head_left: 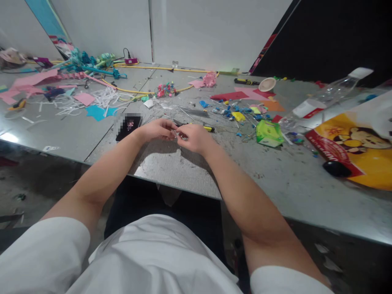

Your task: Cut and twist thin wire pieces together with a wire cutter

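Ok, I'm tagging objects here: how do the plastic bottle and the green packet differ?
The plastic bottle is mostly clear, while the green packet is brightly coloured. The bottle is larger than the packet. Both sit on the table, right of the right hand.

My left hand (157, 130) and right hand (196, 138) meet fingertip to fingertip.
I have both bare forearms (108, 165) reaching forward and angling inward, elbows bent and spread, fingers curled, thumbs and forefingers pinched close together.
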### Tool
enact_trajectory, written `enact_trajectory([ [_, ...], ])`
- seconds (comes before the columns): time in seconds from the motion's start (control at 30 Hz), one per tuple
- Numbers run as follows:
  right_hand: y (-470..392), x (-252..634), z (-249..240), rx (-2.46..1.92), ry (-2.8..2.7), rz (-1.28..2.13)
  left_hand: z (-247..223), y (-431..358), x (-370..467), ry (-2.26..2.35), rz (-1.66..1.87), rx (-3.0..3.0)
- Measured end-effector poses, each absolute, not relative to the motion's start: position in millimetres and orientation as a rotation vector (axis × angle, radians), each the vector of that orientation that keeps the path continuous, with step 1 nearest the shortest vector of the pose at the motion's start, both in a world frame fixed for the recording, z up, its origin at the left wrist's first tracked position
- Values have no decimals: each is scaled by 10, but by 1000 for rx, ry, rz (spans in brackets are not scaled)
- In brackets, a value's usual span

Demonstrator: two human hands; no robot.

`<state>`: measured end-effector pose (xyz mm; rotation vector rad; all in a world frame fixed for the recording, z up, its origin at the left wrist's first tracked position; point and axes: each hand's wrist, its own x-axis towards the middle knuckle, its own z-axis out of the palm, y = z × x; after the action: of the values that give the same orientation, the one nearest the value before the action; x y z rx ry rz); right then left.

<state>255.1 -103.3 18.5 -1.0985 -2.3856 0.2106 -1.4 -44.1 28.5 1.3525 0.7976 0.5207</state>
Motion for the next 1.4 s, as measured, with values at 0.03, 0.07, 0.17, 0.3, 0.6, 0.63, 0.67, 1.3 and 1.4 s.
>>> enact_trajectory([
  [0.03, -1042, 2545, 198, -1117, -2407, 201, 288, -439, -17, 787, 503, 1372],
  [0.07, -1050, 2541, 211, -1128, -2427, 188, 290, -436, -19, 773, 488, 1389],
  [0.17, -1068, 2534, 245, -1106, -2480, 130, 294, -432, -25, 733, 459, 1418],
  [0.3, -1082, 2526, 262, -1025, -2537, 102, 290, -432, -28, 741, 451, 1442],
  [0.6, -1028, 2495, 212, -980, -2611, 204, 246, -374, -58, 640, 358, 1510],
  [0.63, -1027, 2486, 213, -984, -2619, 213, 237, -359, -63, 633, 352, 1518],
  [0.67, -1030, 2477, 216, -991, -2621, 218, 227, -343, -68, 626, 351, 1527],
  [1.3, -1094, 2341, 158, -669, -2461, 28, 211, -302, -169, 606, 407, 1452],
  [1.4, -1108, 2326, 154, -586, -2390, -81, 186, -265, -206, 569, 440, 1426],
])
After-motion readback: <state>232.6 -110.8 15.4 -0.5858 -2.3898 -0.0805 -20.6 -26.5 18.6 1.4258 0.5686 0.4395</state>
